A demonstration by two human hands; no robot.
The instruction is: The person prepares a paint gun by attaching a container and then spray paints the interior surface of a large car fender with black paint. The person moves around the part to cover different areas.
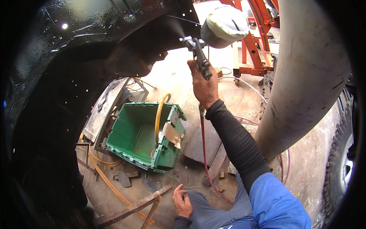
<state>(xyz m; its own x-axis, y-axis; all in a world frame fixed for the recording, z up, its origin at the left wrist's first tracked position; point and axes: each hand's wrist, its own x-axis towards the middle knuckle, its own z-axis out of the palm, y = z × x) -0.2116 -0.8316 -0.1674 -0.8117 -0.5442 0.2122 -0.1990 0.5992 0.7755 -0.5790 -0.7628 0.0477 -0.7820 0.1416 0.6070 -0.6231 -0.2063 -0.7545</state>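
My right hand (203, 86) is raised at upper centre, wrapped round a metal spray gun (198, 53) with a covered cup (223, 27) on it. A fine mist leaves its nozzle toward a glossy black curved metal panel (87, 28) that fills the upper left. A red hose (204, 145) runs from a fitting below the gun down to the floor. My left hand (183, 202) is low at my lap, holding nothing, its fingers loosely curled and apart.
A green plastic crate (129, 126) with a yellow hose (164, 100) sits on the concrete floor beside a metal frame (95, 122). Rusty bars (129, 210) lie lower left. At right stand a large grey cylinder (301, 72), a tyre (334, 160) and orange metal equipment (251, 53).
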